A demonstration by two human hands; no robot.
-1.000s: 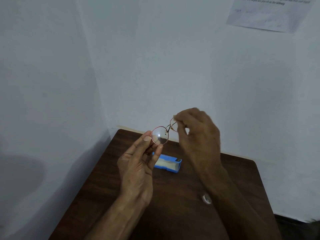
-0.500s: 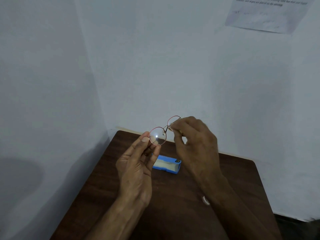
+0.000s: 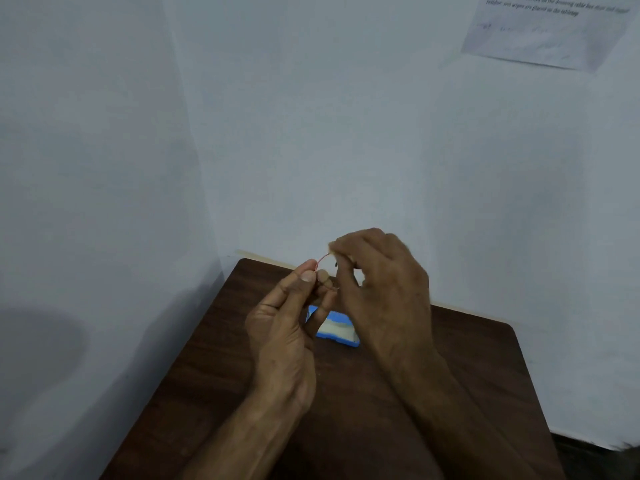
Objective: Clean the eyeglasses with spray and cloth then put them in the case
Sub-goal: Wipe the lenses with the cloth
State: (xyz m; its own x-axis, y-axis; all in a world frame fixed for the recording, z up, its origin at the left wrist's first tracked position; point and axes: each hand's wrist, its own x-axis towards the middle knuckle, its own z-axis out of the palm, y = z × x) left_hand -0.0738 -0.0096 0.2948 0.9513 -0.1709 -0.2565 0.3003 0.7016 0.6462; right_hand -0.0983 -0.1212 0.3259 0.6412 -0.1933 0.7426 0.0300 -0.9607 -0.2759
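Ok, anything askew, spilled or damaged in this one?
Nothing stands out. Both hands, left and right, hold the red-rimmed eyeglasses above the table; the blue case lies open, flat, behind them.

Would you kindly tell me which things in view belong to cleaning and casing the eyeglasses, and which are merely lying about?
Part of the job:
- eyeglasses, held by the left hand and the right hand
- open blue case on the table

Just there:
- printed paper on the wall

No spray bottle shows; any cloth is hidden.
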